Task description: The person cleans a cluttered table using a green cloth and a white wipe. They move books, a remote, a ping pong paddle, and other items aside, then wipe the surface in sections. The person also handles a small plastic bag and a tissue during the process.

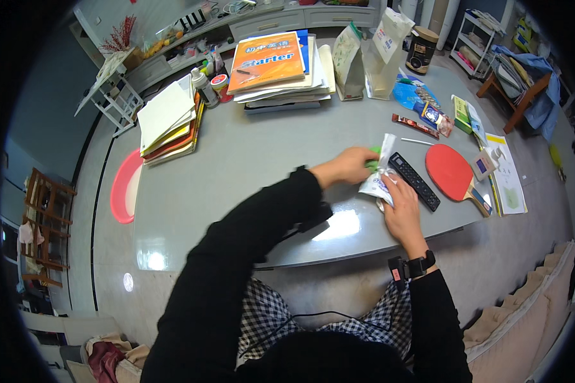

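Observation:
My left hand [350,165] has its fingers closed around a small green item [373,160], mostly hidden, so its kind cannot be made out. Right beside it is a crumpled white plastic packet [377,185] with printing, its narrow end standing up. My right hand [403,208] grips the packet's lower right part, thumb and fingers against it. A black remote control [414,182] lies slantwise just right of the packet. Farther right rests a table tennis bat [450,172] with a red face, its handle towards the table's right edge.
Stacked books [268,62] stand at the back, with more books and papers [170,119] at the left. Paper bags [350,62], a dark jar [420,50], a snack stick [415,126], a pump bottle [488,163] and a booklet [508,177] line the right. A pink basin [124,186] sits beyond the left edge.

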### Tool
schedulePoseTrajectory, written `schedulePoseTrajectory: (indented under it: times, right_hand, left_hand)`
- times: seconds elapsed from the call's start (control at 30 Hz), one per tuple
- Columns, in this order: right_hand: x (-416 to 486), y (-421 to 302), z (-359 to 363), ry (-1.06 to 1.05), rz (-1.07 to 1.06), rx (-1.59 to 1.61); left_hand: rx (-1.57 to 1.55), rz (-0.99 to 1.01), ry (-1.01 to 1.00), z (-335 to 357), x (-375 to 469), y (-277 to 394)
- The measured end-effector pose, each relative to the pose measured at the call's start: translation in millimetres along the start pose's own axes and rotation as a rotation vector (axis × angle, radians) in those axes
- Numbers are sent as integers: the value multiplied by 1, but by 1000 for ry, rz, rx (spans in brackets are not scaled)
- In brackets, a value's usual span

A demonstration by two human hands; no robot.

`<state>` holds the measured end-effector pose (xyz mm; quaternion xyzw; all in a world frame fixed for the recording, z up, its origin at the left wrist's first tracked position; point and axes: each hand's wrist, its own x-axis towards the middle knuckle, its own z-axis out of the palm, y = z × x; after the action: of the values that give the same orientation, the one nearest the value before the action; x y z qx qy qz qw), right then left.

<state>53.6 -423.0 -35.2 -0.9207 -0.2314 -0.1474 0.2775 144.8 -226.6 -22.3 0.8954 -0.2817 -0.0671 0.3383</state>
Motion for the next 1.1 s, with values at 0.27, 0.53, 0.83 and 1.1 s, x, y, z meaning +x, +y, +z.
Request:
schedulePoseTrajectory:
  times: [0.27, 0.53, 0.83, 1.1]
  right_hand:
    - [0, 1, 2, 11, 23, 8]
    - [1, 3, 5, 10, 22, 0]
    - [1, 12, 10, -7, -29, -33]
    - [0, 14, 12, -27, -45, -34]
  left_hand:
    - [307, -366, 542, -92, -50, -96]
    - [336, -202, 355, -50, -44, -73]
    - [-64, 40, 214, 0, -143, 16]
    - [390, -934, 823, -129, -322, -100]
